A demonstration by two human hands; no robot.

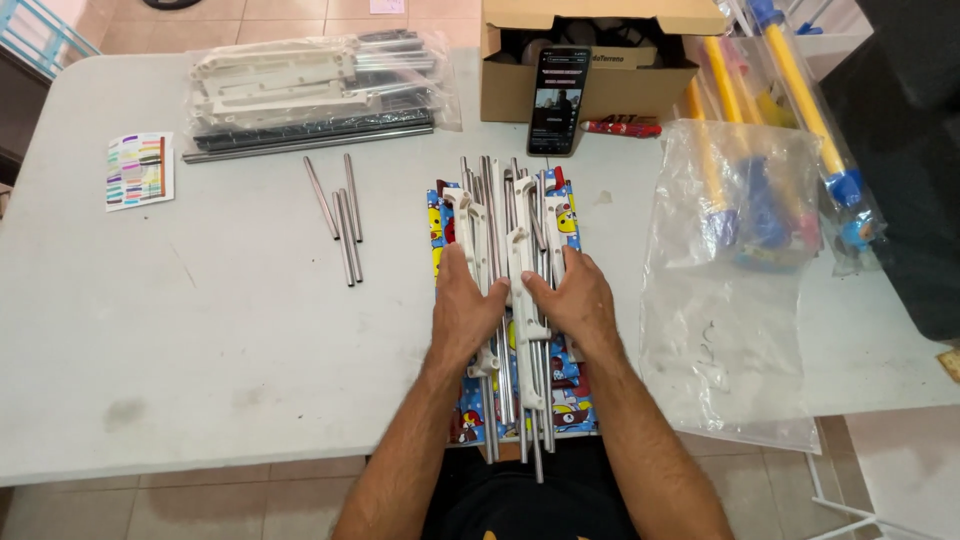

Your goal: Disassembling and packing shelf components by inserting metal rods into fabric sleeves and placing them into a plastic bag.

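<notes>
A bundle of metal rods and white plastic frame pieces [503, 215] lies lengthwise on a folded colourful cartoon-print fabric [568, 395] at the table's front edge. My left hand [463, 305] rests palm down on the bundle's left side, fingers over a white piece. On the right side my right hand [575, 298] presses down, its thumb touching the middle white piece [525, 300]. Both hands lie flat on the bundle with the fingers together.
Several loose metal rods [342, 215] lie left of the bundle. A bagged set of rods and white parts [310, 90] sits far left, beside a colour sticker sheet [138, 170]. A phone [558, 100] leans on an open cardboard box [600, 60]. Plastic bags with yellow-handled items [750, 190] lie right.
</notes>
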